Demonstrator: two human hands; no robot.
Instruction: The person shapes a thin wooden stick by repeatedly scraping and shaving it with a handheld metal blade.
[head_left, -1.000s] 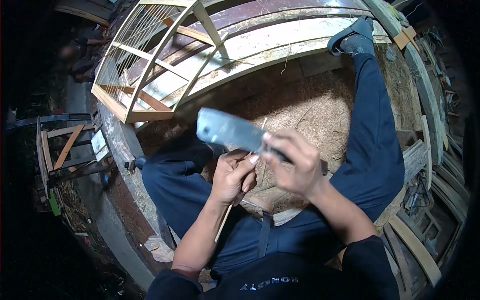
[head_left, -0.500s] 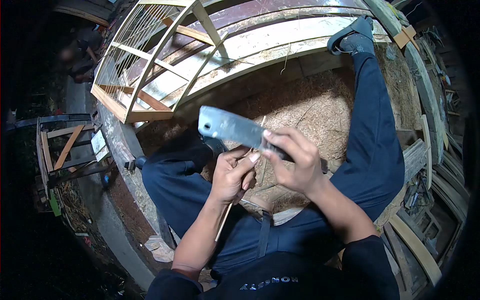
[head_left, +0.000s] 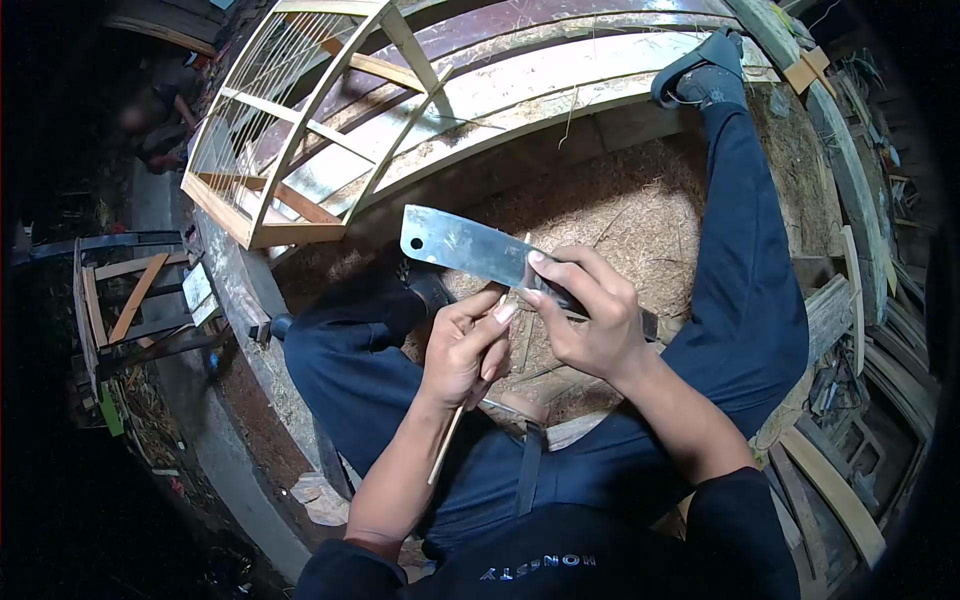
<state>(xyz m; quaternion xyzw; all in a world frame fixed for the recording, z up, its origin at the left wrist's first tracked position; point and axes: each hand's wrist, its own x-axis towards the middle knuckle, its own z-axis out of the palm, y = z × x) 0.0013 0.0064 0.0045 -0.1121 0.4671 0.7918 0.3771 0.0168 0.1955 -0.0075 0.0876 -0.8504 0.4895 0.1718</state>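
A thin wooden stick runs through my left hand, which is closed around it; its lower end hangs down past the wrist. My right hand grips the dark handle of a cleaver. The broad metal blade, with a round hole near its far corner, points to the left above my left hand. Where the blade's base meets my right fingers, the stick's upper end is close by; whether they touch cannot be made out.
A wooden frame with thin rods stands at the upper left on pale planks. Shavings cover the ground between my legs. Another frame is at the left, a person sits far left, and curved wood strips lie right.
The cleaver blade has tilted slightly and shows sharper, with its tip a little higher. My hands have barely moved. The person at the far left has shifted.
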